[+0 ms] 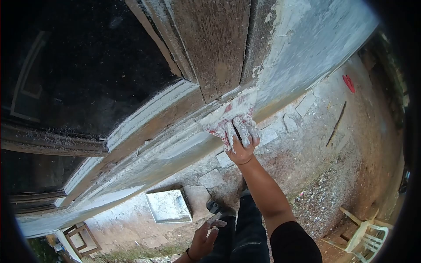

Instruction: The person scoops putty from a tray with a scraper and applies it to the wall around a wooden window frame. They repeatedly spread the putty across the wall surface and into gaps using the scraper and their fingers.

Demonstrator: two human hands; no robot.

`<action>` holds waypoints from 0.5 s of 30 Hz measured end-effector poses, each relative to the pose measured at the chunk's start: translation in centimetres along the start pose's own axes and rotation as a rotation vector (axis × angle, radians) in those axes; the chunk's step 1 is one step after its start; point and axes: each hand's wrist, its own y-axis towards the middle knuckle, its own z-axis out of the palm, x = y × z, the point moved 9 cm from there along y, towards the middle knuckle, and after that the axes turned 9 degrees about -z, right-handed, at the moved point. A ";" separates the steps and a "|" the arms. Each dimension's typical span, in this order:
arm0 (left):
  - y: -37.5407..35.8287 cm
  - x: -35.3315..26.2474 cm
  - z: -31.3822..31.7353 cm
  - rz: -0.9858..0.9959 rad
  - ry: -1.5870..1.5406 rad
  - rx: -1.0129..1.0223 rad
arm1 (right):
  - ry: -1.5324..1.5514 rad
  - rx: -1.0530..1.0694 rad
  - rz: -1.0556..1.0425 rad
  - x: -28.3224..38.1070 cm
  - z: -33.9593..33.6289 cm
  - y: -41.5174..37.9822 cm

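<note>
Bent fingers of my right hand (242,140) close over a red-and-white rag-like sheet (228,115), bunched under them; I cannot tell how far the thumb wraps round. White paste cakes my knuckles. From the head view, the sheet is mostly covered in white smears, with red showing through in patches, and its edge spreads out flat past my fingertips. It lies against the outer ledge at the lower corner of a weathered wooden window frame (219,48), where the bare wood meets the whitish wall (302,57).

My left hand (204,236) hangs low before my dark trousers (247,223), half curled, white on its fingers; whether it holds anything I cannot tell. On the ground near my foot sits a shallow square tray (151,209), its inside coated whitish; I cannot make out how deep any contents lie. Off to the right stands a pale plastic chair (363,236).
</note>
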 end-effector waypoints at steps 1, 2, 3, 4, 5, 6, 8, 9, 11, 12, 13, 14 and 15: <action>0.0 0.1 0.1 -0.002 0.000 0.003 | -0.002 0.003 0.001 0.0 0.0 0.0; 0.0 0.0 0.2 0.001 0.010 -0.005 | -0.021 0.021 0.007 0.0 0.2 0.2; 0.0 -0.5 0.2 0.005 0.021 -0.014 | -0.038 0.038 0.013 0.0 0.3 0.4; -0.1 -1.2 0.4 0.005 0.023 -0.013 | -0.049 0.034 0.023 0.0 0.3 0.5; -0.2 -1.8 0.6 -0.022 -0.005 -0.025 | -0.050 0.031 0.023 0.0 0.4 0.2; -0.3 -2.2 0.7 -0.049 -0.035 -0.039 | -0.061 0.029 0.019 -0.1 0.5 -0.1; -0.5 -2.5 0.8 -0.027 -0.007 -0.035 | -0.075 0.025 0.018 -0.1 0.3 -0.6; -0.6 -2.7 1.0 -0.005 0.019 -0.032 | -0.073 0.046 -0.004 0.1 0.2 -0.2; -0.7 -2.8 1.2 0.040 0.050 -0.033 | -0.075 0.063 -0.028 0.3 0.1 -0.2; -0.8 -3.0 1.4 0.080 0.080 -0.036 | -0.081 0.060 -0.007 0.2 0.0 -0.4; -1.0 -3.1 1.5 0.083 0.082 -0.037 | -0.087 0.056 0.015 0.0 -0.1 -0.5; -1.1 -3.0 1.6 0.076 0.057 -0.039 | -0.088 0.053 0.014 0.0 -0.3 -0.6; -1.3 -2.9 1.8 0.067 0.033 -0.040 | -0.085 0.043 -0.010 0.2 -0.7 -0.3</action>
